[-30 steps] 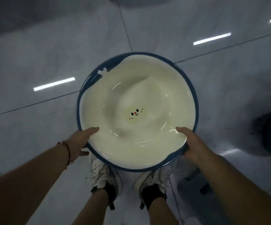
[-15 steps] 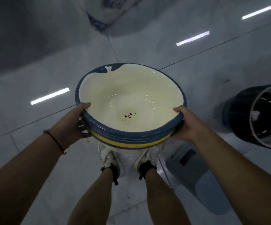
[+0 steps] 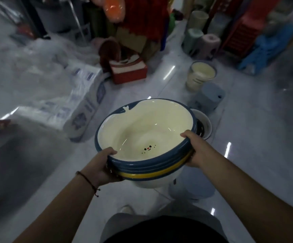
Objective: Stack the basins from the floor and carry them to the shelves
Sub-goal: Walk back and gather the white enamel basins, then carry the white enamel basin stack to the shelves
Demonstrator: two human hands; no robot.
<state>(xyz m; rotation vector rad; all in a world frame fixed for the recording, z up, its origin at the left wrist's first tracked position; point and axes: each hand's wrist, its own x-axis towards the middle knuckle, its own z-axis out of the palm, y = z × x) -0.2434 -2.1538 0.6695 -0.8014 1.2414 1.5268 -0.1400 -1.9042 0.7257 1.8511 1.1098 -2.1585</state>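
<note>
Both rims of the nested basin stack (image 3: 147,137) are gripped, left hand (image 3: 100,165) nearer, right hand (image 3: 196,148) farther, stack held level between them.

One nested stack of round plastic basins (image 3: 142,137), cream inside: three blue rims and one yellow rim countable along its near side. Two hands on that stack, left hand (image 3: 100,165) and right hand (image 3: 198,148). Beyond the stack, one cream cup-shaped bucket (image 3: 201,76), one pale blue plastic stool (image 3: 208,97), one red cardboard box (image 3: 128,71). Left of the stack, one plastic-wrapped white pack (image 3: 82,106). Farther goods too blurred for counting.
</note>
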